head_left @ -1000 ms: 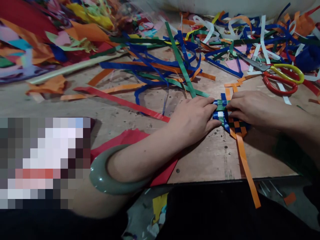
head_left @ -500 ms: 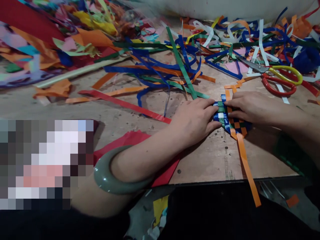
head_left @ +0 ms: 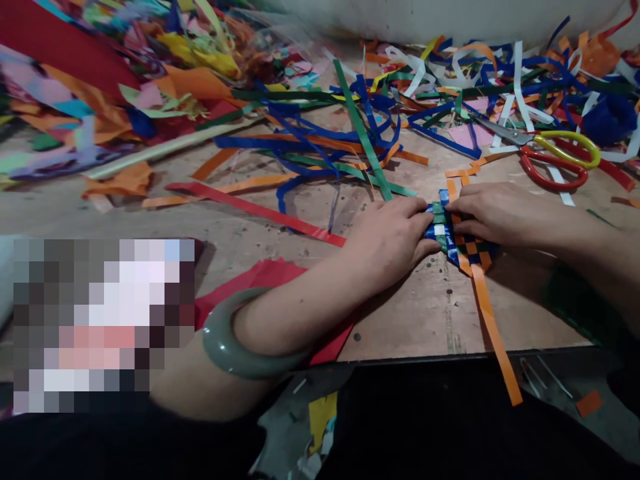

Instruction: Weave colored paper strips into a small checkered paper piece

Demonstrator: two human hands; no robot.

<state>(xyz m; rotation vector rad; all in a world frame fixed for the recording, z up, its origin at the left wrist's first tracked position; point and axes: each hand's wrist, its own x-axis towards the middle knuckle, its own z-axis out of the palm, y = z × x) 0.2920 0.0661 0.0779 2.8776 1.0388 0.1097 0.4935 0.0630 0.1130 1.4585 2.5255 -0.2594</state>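
A small woven piece of blue, green, orange and white strips point(head_left: 453, 252) lies on the wooden table near its front edge. My left hand point(head_left: 393, 233), with a grey-green bangle point(head_left: 220, 343) on the forearm, holds the piece's left side between thumb and fingers. From the right, my right hand point(head_left: 495, 213) grips its upper right part, fingers bent over an orange strip; the fingertips partly cover the weave. One loose orange strip point(head_left: 493, 327) runs from the bottom of the piece over the table edge.
Scissors with red and yellow handles point(head_left: 555, 160) lie beyond my right hand. Loose blue strips point(head_left: 300, 143) and other coloured strips spread across the back. A red strip point(head_left: 260, 213) and red sheet point(head_left: 255, 287) lie left. Colourful scraps point(head_left: 100, 100) heap up at the far left.
The whole view has shifted slightly. Both hands stay on the woven piece in nearly the same pose, and the strips around it lie as before.
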